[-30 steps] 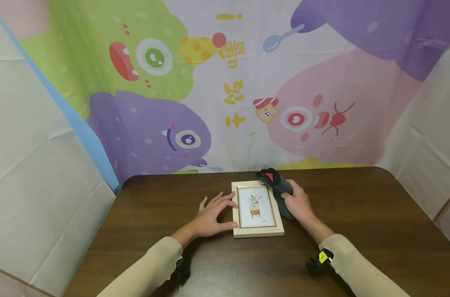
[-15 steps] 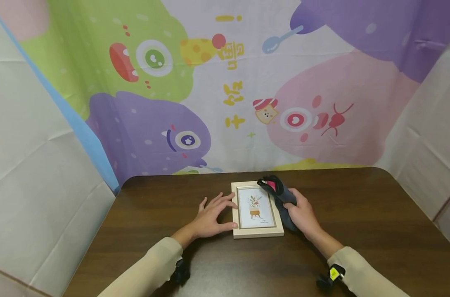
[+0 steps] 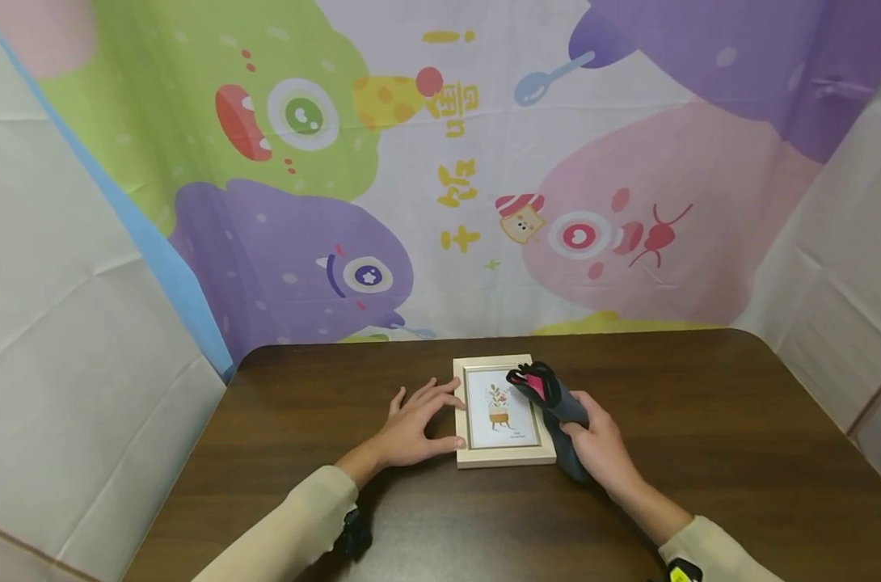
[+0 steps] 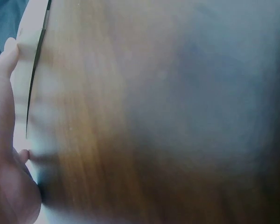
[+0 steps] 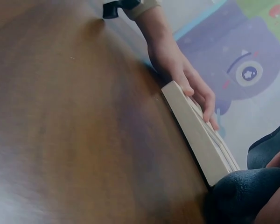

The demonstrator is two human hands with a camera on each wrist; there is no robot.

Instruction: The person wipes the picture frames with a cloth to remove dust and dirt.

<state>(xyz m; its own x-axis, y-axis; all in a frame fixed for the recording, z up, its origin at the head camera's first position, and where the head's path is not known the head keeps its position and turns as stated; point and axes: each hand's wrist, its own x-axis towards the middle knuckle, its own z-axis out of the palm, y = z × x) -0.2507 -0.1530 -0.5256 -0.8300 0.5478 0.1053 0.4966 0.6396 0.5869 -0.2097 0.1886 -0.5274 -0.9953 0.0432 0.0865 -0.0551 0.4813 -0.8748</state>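
A pale wooden picture frame (image 3: 506, 458) lies face up on the table, with a print of a potted plant inside. My left hand (image 3: 415, 424) rests spread at its left side, fingertips and thumb touching the border. In the right wrist view that hand (image 5: 177, 65) sits at the frame's far end. My right hand (image 3: 604, 444) grips a folded dark blue-grey cloth (image 3: 560, 398) with a pink patch showing in its fold. The cloth overlaps the frame's right border and hangs down beside it; in the right wrist view the cloth (image 5: 245, 193) covers the near corner.
The dark wood-grain tabletop (image 3: 288, 420) has rounded back corners. A cartoon-printed curtain (image 3: 470, 299) hangs right behind its back edge, and pale sheets (image 3: 69, 323) stand at both sides.
My right hand has drawn the cloth toward me along the frame's right border, from its upper right corner downward. The left hand and the frame have stayed in place.
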